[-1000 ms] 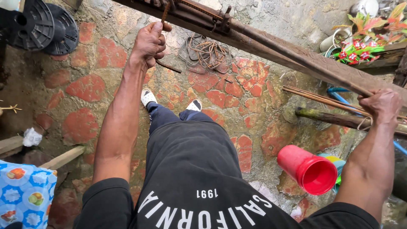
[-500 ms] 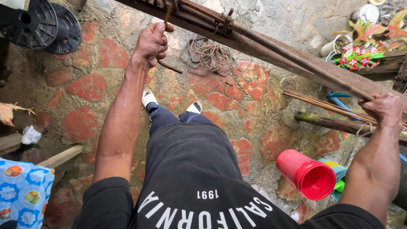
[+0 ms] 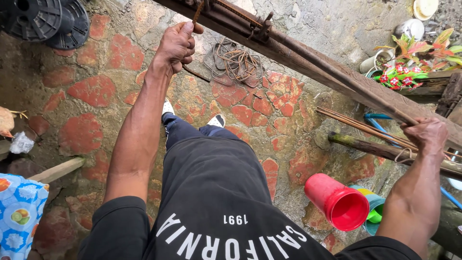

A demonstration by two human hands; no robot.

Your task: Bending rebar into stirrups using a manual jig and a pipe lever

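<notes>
From the head view, the left hand is fisted round a thin rusty rod whose top is cut off, while the right hand clasps the long rusty bar at far right, its fingers mostly hidden.

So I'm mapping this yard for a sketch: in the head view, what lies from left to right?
Patterned blue cloth → black reels → left hand on a rusty bent rod → coil of wire → red cup → right hand on the long rusty bars.
</notes>
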